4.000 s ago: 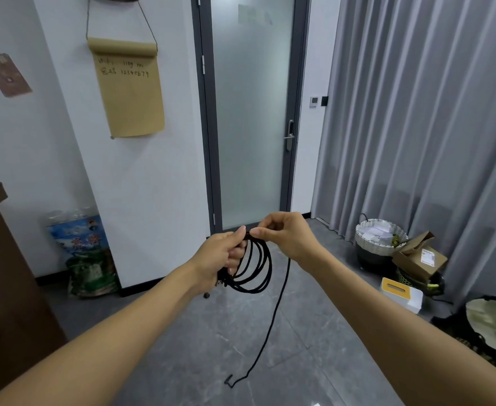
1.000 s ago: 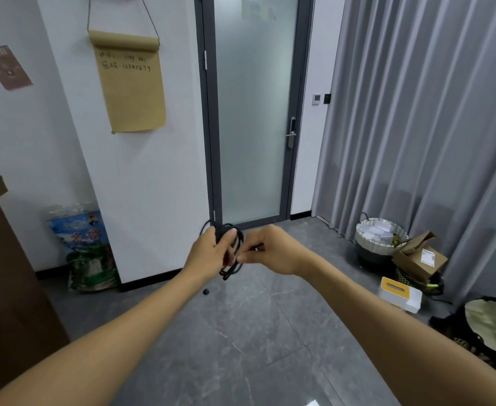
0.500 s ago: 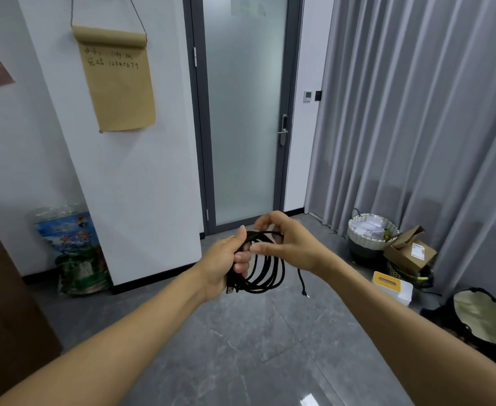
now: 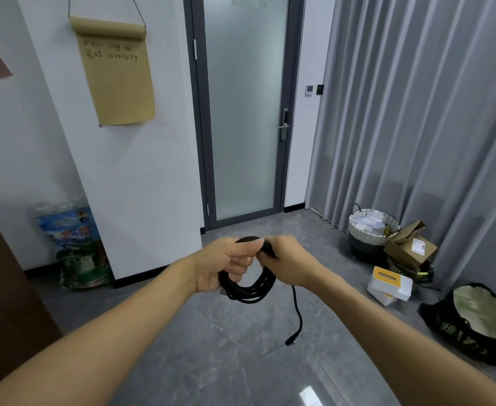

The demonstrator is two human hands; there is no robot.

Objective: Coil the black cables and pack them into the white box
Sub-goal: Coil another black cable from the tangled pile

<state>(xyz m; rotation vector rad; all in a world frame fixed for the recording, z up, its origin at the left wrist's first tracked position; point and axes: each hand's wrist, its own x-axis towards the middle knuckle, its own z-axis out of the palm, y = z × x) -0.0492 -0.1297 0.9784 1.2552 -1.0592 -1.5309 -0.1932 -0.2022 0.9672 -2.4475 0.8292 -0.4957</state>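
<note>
A black cable [image 4: 252, 291] hangs in a coil of several loops in front of me, above the grey floor. My left hand [image 4: 226, 263] grips the top left of the coil, fingers curled round the loops. My right hand [image 4: 288, 263] pinches the top of the coil close to my left thumb. A short loose end [image 4: 298, 317] with a plug dangles below my right wrist. A white box with a yellow top [image 4: 390, 285] lies on the floor at the right.
A woven basket [image 4: 373, 230] and an open cardboard box [image 4: 411, 247] stand by the grey curtain. A black bag [image 4: 475, 320] lies at the far right. A glass door [image 4: 244, 112] is ahead. A brown cabinet [image 4: 3, 288] stands at the left, a printed sack [image 4: 74, 247] beside it.
The long tail that hung to the floor has been wound into the coil. Only a short end hangs down now, and both hands have closed together at the coil's top.
</note>
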